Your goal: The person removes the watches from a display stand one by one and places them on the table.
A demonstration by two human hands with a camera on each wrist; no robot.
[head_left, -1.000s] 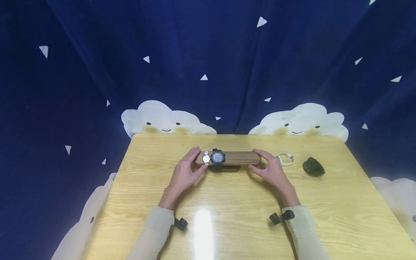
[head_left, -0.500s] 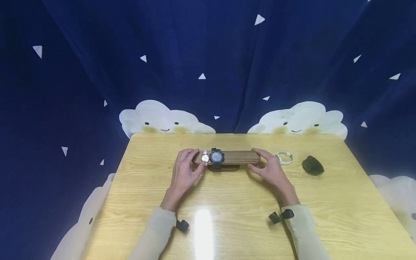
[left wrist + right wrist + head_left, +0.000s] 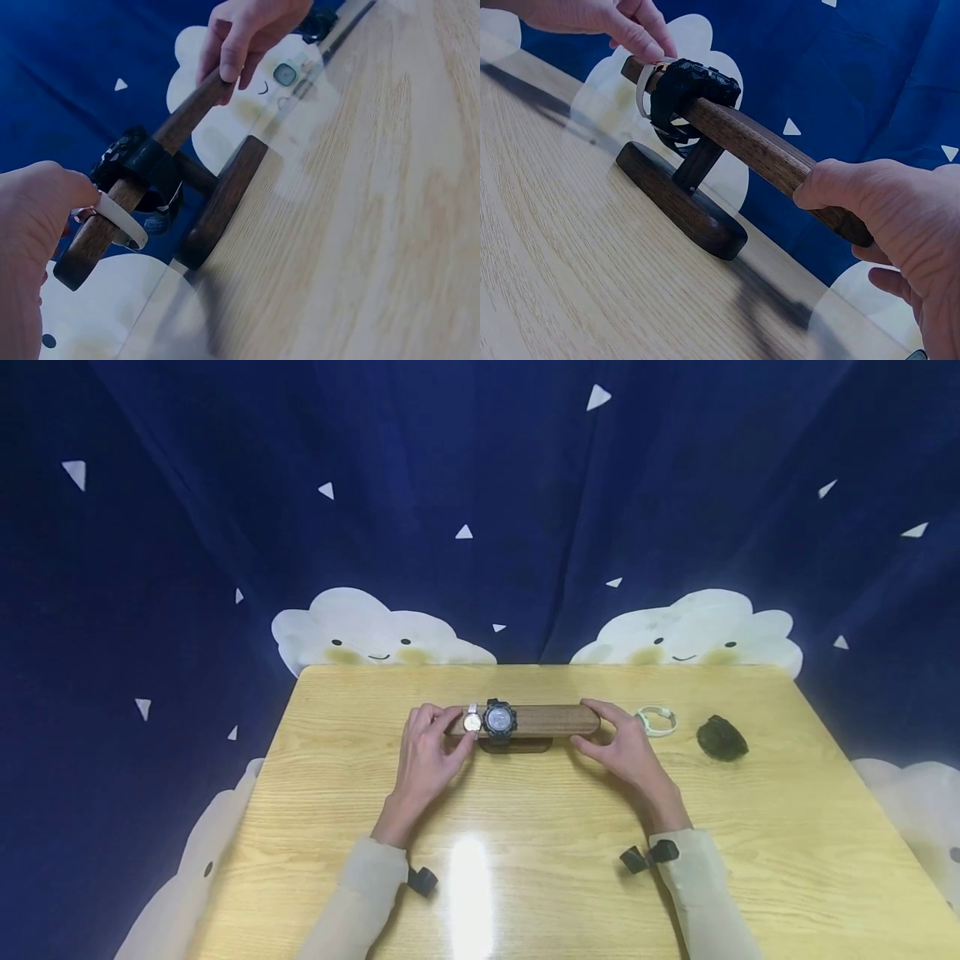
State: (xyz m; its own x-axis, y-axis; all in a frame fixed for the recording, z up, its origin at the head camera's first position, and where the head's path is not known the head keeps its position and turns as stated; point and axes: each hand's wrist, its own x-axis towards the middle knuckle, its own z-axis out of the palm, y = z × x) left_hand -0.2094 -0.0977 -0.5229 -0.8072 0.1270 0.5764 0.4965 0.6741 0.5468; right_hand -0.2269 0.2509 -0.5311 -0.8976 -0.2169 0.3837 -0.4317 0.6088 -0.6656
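On the table [image 3: 525,827], a wooden watch stand [image 3: 558,720] sits between two hands, with two watches around its bar.
Left hand [image 3: 427,752] at the stand's left end, pinching the white-strapped watch [image 3: 472,722]; right hand [image 3: 628,750] gripping the stand's right end, thumb on the bar. Black watch [image 3: 499,720] just right of the white-strapped one. Right of the stand: pale-banded watch [image 3: 658,721], then a dark object [image 3: 722,739], nature unclear. Right wrist view shows the post [image 3: 699,163] joining bar to foot [image 3: 682,202], hidden in the head view; left wrist view alone gives the pale-banded watch's square dial [image 3: 284,73].
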